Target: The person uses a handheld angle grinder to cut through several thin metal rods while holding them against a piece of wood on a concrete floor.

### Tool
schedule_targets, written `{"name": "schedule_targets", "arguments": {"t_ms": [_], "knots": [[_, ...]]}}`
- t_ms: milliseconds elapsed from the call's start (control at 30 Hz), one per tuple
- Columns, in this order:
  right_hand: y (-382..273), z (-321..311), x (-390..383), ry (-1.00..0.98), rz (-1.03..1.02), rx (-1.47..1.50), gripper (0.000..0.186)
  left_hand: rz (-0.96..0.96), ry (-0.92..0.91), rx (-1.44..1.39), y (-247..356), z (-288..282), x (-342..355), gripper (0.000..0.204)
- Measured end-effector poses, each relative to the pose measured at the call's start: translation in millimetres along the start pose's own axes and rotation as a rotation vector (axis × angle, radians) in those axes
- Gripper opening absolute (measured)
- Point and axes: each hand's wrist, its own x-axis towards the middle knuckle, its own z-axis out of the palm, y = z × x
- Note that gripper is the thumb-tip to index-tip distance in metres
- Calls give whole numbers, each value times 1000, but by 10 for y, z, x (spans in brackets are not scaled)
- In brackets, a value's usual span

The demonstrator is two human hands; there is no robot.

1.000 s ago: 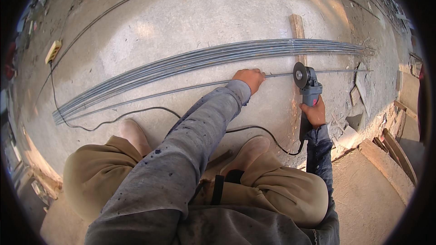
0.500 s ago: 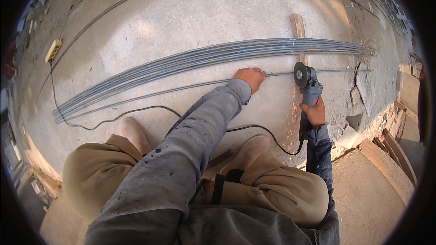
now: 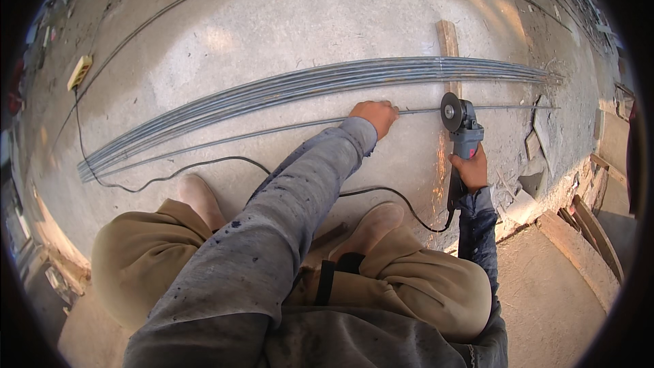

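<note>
My left hand [image 3: 377, 117] is closed on a thin steel rod [image 3: 293, 127] that lies apart from the others, close to me. My right hand [image 3: 471, 167] grips the body of a grey angle grinder [image 3: 467, 138]. Its dark cutting disc [image 3: 450, 110] meets the rod to the right of my left hand, and orange sparks [image 3: 441, 177] stream down toward me. Beyond the single rod lies a bundle of steel rods [image 3: 286, 85], resting across a wooden strip [image 3: 447, 41] near its right part.
A black power cord [image 3: 184, 172] winds across the concrete floor [image 3: 272, 27], past my shoes, to a yellow socket block [image 3: 80, 73] at the far left. Broken slab pieces [image 3: 535, 143] and wooden planks [image 3: 579, 259] lie on the right.
The spark stream below the disc has grown denser and longer. Both hands, the grinder and the rod have hardly moved.
</note>
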Motion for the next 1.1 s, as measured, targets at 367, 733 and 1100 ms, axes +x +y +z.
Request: {"name": "schedule_targets", "arguments": {"t_ms": [367, 733, 1100], "knots": [[9, 15, 1, 1, 24, 23, 51, 4, 11, -10, -8, 13, -3, 28], [-61, 35, -27, -8, 9, 141, 51, -14, -27, 3, 15, -30, -9, 29], [37, 7, -14, 13, 15, -31, 54, -18, -24, -5, 19, -25, -3, 29]]}}
